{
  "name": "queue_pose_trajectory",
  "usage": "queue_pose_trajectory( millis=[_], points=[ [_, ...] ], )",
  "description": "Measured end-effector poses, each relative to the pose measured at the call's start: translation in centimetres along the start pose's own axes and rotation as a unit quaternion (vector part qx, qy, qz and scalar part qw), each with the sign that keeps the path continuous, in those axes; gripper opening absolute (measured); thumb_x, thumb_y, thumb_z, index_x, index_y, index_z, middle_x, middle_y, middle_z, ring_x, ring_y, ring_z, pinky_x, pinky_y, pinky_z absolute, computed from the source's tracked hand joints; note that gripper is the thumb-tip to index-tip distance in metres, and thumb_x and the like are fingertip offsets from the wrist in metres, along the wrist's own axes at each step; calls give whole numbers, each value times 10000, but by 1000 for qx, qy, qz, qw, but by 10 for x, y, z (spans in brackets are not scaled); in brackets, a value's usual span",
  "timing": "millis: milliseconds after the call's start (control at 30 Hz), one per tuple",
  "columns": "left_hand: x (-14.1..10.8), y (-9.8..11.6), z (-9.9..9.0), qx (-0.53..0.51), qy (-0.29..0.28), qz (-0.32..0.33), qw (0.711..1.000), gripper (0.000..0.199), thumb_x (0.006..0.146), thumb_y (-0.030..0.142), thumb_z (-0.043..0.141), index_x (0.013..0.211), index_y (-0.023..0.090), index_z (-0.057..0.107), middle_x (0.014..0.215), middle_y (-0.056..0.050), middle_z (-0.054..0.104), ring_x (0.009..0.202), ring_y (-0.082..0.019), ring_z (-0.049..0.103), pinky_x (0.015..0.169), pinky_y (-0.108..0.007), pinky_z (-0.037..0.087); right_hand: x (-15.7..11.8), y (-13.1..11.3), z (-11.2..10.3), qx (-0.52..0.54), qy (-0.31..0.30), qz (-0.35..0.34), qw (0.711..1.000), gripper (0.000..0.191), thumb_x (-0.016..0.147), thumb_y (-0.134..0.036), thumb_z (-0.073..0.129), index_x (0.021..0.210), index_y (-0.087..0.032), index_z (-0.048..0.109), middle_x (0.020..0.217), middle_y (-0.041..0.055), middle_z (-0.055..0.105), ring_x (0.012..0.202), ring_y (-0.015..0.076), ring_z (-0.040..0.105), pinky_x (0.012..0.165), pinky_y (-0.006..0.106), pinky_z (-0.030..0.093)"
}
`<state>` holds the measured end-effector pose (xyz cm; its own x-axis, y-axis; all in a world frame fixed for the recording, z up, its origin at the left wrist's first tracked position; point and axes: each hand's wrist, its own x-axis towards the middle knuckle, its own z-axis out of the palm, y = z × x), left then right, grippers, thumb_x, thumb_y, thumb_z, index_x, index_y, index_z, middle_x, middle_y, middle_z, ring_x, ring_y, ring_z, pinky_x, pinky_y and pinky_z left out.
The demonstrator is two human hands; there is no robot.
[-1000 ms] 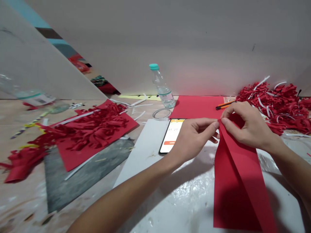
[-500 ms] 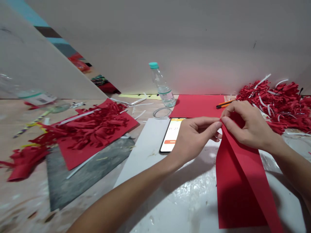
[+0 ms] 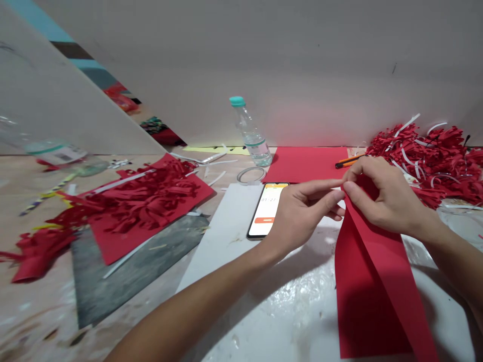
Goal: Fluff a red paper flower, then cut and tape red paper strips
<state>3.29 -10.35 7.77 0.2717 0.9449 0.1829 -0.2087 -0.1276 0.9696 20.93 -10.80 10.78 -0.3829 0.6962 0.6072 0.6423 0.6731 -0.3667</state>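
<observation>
Folded sheet (image 3: 377, 286): over the board (image 3: 215, 241)'s right side, its top between left fingers (image 3: 330, 201) and right fingers (image 3: 357, 197).
Phone (image 3: 260, 213): left on the board.
Ring (image 3: 240, 175): behind the phone, before the bottle (image 3: 256, 143).
Flat sheet (image 3: 305, 163): behind the board, right of the bottle.
Cutter (image 3: 346, 162): just behind the right fingers.
Strip pile (image 3: 453, 166): far right.
Cut strips (image 3: 143, 203): away left, on a loose sheet (image 3: 111, 246) overlapping a mat (image 3: 128, 284).
</observation>
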Motion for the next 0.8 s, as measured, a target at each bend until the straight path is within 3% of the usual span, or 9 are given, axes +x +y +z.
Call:
queue_pose_trajectory(
  millis=[433,800],
  points=[
    [1,-3,-1,-14,-4,14,1000,183,759,318,821,913,219,821,755,-17,780,588,-132,707,608,-246,621,0,-3,-1,8,-6,13,1000,101,889,-201,555,800,-212,509,752,4,620,676,153,544,691,315,392],
    [2,-13,-4,-41,-33,-17,998,285,769,417,815,997,246,814,940,-61,794,783,-170,724,681,-263,606,0,-3,0,16,-6,24,1000,102,891,-212,560,802,-216,511,758,8,629,686,160,550,689,321,393]
  ],
)
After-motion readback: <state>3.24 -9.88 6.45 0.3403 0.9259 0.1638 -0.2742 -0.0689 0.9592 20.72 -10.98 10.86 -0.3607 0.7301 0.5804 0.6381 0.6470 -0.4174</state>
